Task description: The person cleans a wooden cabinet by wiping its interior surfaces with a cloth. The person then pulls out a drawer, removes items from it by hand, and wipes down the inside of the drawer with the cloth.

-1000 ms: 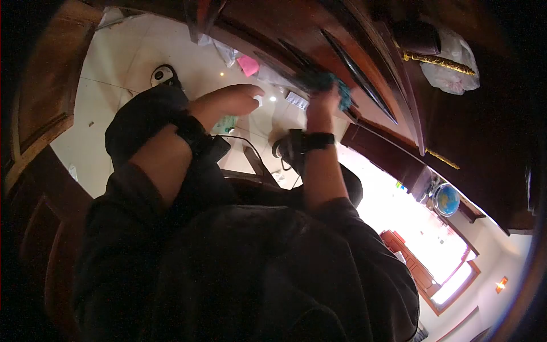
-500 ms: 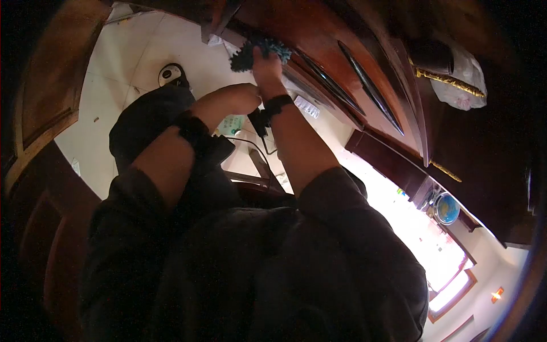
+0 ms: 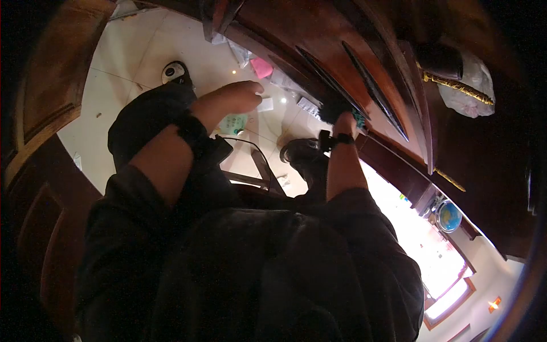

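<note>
My right hand (image 3: 344, 123) grips a dark teal, shaggy cleaning cloth (image 3: 359, 118) against the lower part of a dark reddish-brown wooden furniture front (image 3: 376, 85). Part of the cloth hides behind the fingers and in shadow. Over the tiled floor hangs my left hand (image 3: 236, 97), its fingers curled in, with nothing visible in them. Just beside it a small white rectangle (image 3: 265, 105) shows; whether it touches the hand I cannot tell. Black bands circle both wrists.
On the floor (image 3: 122, 51) are a pale green printed item (image 3: 233, 123) and a pink thing (image 3: 261, 68) by the furniture's base. My foot in a black-and-white shoe (image 3: 172, 73) rests there too. A plastic bag (image 3: 473, 85) and a globe (image 3: 448, 216) are at the right.
My right hand has moved right and toward my body along the furniture with the cloth, uncovering the pink thing and floor beneath. My left hand has stayed nearly still.
</note>
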Motion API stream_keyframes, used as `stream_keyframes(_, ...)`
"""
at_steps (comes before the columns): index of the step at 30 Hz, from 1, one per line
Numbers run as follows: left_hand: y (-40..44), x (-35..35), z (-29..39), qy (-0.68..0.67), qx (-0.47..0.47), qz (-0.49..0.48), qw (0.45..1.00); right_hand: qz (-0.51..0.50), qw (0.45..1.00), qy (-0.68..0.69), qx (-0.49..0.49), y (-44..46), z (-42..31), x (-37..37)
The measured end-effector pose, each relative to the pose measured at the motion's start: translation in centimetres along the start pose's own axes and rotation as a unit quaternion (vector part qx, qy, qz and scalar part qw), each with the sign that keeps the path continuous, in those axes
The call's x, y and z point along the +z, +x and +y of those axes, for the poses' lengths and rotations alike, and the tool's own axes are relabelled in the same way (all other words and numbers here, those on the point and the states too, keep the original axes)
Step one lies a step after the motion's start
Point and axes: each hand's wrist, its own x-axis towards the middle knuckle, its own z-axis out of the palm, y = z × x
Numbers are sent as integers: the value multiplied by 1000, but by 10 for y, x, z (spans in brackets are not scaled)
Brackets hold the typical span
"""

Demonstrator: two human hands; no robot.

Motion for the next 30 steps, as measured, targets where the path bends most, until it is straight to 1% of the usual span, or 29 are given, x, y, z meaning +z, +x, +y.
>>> stream_keyframes(1, 0, 2, 0, -17, -12, 1, 1000, -26, 995, -96, -32, -10, 16, -10)
stream_keyframes(2, 0, 3, -1, -33, -25, 2, 999, -15, 998, -69, 6, 7, 38, 17)
stream_keyframes(3, 5, 10, -10, -33, -17, 7, 999, -1, 998, -41, 43, 27, 61, 46)
stream_keyframes(5, 20, 23, -33, -30, -1, 21, 999, -10, 996, -17, 92, 4, 63, 18)
stream_keyframes(8, 15, 12, -16, 1, -14, -19, 1000, 2, 992, 17, 121, 66, 130, 117)
stream_keyframes(11, 2, -6, 19, -2, -81, -77, 994, 97, 989, -65, 89, 89, 111, 170)
stream_keyframes(14, 19, 17, -7, -24, -7, -36, 999, 187, 969, -150, 67, 97, 106, 200)
stream_keyframes(15, 19, 17, -7, -38, -4, -37, 999, 75, 992, -3, 101, 67, 81, 146)
stream_keyframes(16, 17, 17, -2, -52, -1, -38, 998, -27, 977, 131, 164, 26, 49, 73)
stream_keyframes(17, 15, 17, 3, -67, 1, -39, 997, -10, 989, 93, 110, 26, 36, 71)
stream_keyframes(19, 6, 16, 14, -47, 16, -39, 998, 28, 999, 17, -3, 39, 9, 62)
stream_keyframes(20, 5, 15, 18, -35, 23, -38, 998, 134, 988, -12, -72, 25, -24, 47)
stream_keyframes(21, 8, 17, 17, 24, 50, -104, 993, 238, 960, -41, -139, 2, -66, 16)
stream_keyframes(22, 14, 24, 13, 82, 76, -168, 979, 259, 935, 5, -244, -2, -99, -30)
stream_keyframes(23, 16, 29, 8, 139, 101, -231, 958, 275, 903, 170, -283, -1, -130, -39)
stream_keyframes(24, 12, 33, 5, 119, 80, -239, 960, 284, 840, 322, -332, 0, -161, -47)
stream_keyframes(25, 6, 33, 7, 124, 65, -231, 963, 302, 825, 253, -405, -26, -184, -123)
stream_keyframes(27, -7, 22, 17, 137, 35, -215, 966, 282, 750, 447, -397, -33, -244, -162)
stream_keyframes(28, -15, 14, 21, 183, 19, -229, 956, 299, 728, 461, -410, -28, -271, -171)
stream_keyframes(29, -13, 18, 12, 180, 23, -221, 958, 314, 705, 475, -422, -28, -292, -176)
stream_keyframes(30, -10, 27, 0, 175, 26, -213, 961, 269, 737, 476, -398, -37, -306, -184)
